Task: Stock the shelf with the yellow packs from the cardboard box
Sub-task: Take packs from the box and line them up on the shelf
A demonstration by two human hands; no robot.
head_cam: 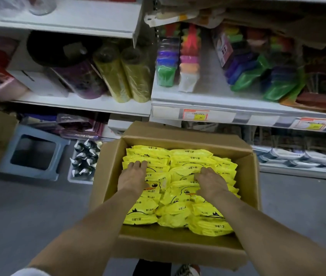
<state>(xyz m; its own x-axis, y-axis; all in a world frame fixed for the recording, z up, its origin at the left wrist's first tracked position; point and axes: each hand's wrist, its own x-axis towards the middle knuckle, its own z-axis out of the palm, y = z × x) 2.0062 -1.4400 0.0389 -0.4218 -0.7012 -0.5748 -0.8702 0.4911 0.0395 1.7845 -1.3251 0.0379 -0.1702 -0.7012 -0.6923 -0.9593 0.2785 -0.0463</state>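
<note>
Store shelving is filling the upper half of the frame, with grey floor showing at lower left and right. At the centre, the box (178, 246) is being held open towards the camera, and the packs (188, 162) are lying inside it in loose, overlapping rows, nearly to the rim; none is being seen on the shelf (208, 86) yet.

Both hands are being lowered onto the heap. The left hand (133, 177) is being laid flat on the left rows, fingers straight and together, gripping nothing. The right hand (212, 183) is being pressed into the right rows with its fingers bent down among the packs; whether a pack is being pinched cannot be told.

Several risks are being judged from here. The film looks slick and the packs are not being bound together, so a large handful is likely to slide apart and be dropped onto the floor. What the box is being supported on is hidden, so a push on one side may tip it. The bare strip at upper right is lying between the stacked cups (188, 62) and the coloured pouches (245, 76), which may be knocked over during placing.
</note>
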